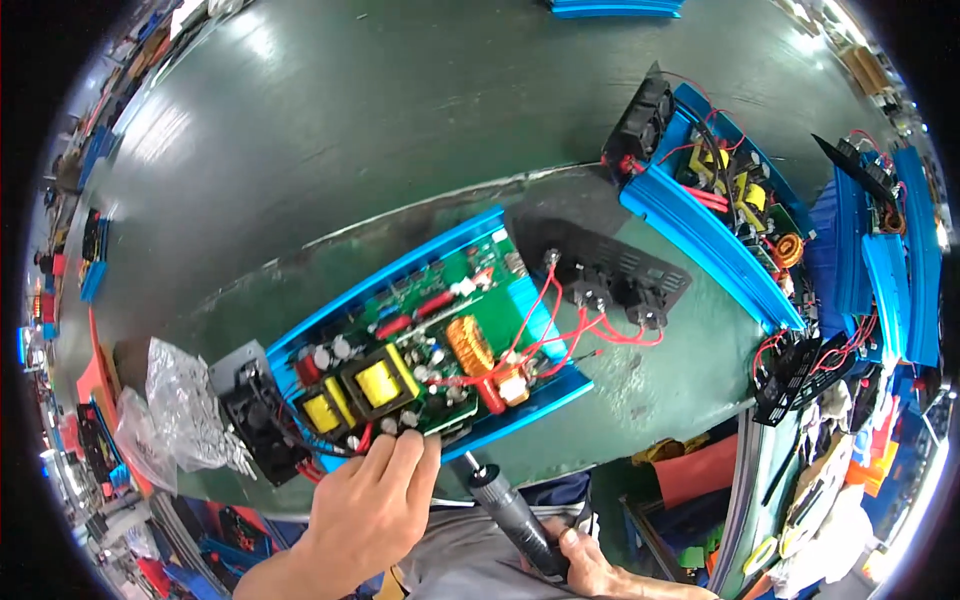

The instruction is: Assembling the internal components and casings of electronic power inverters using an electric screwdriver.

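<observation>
A blue metal housing lies open on the green bench with a green circuit board inside. The board carries yellow-wrapped transformers, a copper-wound coil and capacitors. My left hand has its fingers hooked over the housing's near wall, gripping it; the fingertips hide part of the board edge. Closed around a black electric screwdriver, my right hand holds it slanted, its tip at the housing's near side. Red wires run from the board to a black end panel; a fan panel sits at the left end.
Another open blue unit stands at the right, with more blue housings beyond it. Crumpled clear plastic bags lie at the left. The bench's near edge runs just below the housing, and a further blue housing is at the far side.
</observation>
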`<state>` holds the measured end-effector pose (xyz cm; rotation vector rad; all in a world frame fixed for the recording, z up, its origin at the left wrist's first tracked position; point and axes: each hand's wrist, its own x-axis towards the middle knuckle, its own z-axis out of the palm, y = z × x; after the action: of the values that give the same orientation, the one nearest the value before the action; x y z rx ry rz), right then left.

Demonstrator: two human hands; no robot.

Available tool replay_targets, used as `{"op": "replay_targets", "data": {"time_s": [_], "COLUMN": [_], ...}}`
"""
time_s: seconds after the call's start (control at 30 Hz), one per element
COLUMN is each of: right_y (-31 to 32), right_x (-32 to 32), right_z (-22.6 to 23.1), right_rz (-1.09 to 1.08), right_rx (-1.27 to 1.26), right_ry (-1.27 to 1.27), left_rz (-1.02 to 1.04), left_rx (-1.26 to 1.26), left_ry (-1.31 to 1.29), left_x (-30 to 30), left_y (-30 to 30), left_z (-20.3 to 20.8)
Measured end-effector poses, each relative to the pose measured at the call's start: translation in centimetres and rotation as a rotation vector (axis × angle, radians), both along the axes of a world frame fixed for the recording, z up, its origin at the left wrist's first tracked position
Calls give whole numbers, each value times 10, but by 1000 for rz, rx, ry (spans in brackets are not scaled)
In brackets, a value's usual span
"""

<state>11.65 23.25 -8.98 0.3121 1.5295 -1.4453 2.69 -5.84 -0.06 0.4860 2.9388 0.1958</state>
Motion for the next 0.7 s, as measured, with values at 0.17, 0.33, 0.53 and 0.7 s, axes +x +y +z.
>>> {"op": "replay_targets", "data": {"time_s": [0.17, 0.33, 0.53, 0.7], "right_y": [-6, -1, 33, 79], "right_x": [23, 17, -9, -35], "right_z": [-15, -29, -19, 0], "right_rz": [-134, -258, 57, -90], "right_rx": [-71, -434, -143, 156], "right_ry": [-313, -850, 74, 556], "left_rz": [-32, -111, 43, 221], "left_rx": [0, -11, 121, 192], "left_ry": [-93, -48, 113, 373], "left_x": [-9, -10, -6, -50], "left_y": [3, -2, -10, -42], "left_z": [11, 8, 10, 20]}}
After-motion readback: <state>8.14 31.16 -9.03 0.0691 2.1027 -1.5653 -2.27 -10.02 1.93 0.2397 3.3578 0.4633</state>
